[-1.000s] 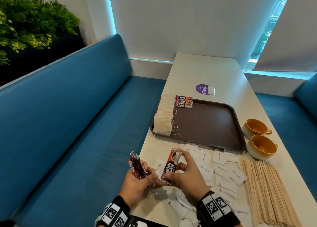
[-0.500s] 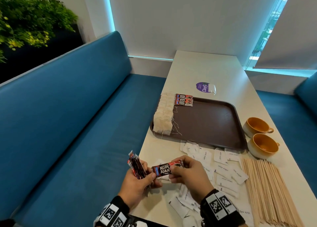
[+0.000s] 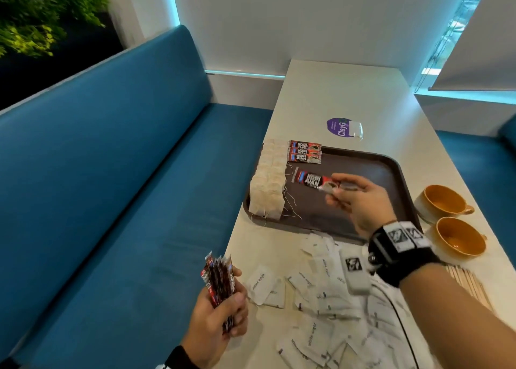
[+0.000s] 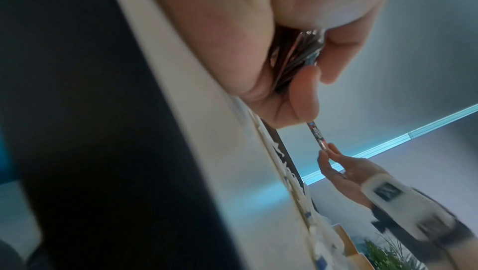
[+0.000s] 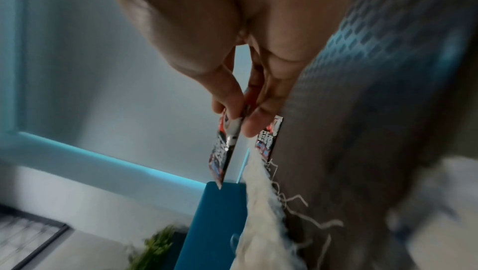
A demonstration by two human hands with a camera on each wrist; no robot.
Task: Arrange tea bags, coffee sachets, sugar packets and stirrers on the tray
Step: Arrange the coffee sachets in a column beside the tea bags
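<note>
A brown tray point(image 3: 371, 167) lies on the pale table, with a row of tea bags point(image 3: 269, 181) along its left edge and three coffee sachets point(image 3: 305, 151) at its far left corner. My right hand point(image 3: 333, 188) pinches one red and black coffee sachet point(image 3: 308, 179) by its right end, just above the tray below those three. In the right wrist view thumb and fingers pinch that sachet point(image 5: 223, 151) beside the tea bags point(image 5: 261, 202). My left hand point(image 3: 223, 304) grips a bunch of coffee sachets point(image 3: 219, 280) at the table's near left edge.
White sugar packets point(image 3: 321, 293) lie scattered on the table between the tray and me. Wooden stirrers point(image 3: 469, 283) lie at the near right. Two orange cups point(image 3: 444, 202) stand right of the tray. A blue bench point(image 3: 111, 201) runs along the left.
My right hand has carried the single sachet from near my left hand forward over the tray. The left hand has stayed near the table edge with its bunch.
</note>
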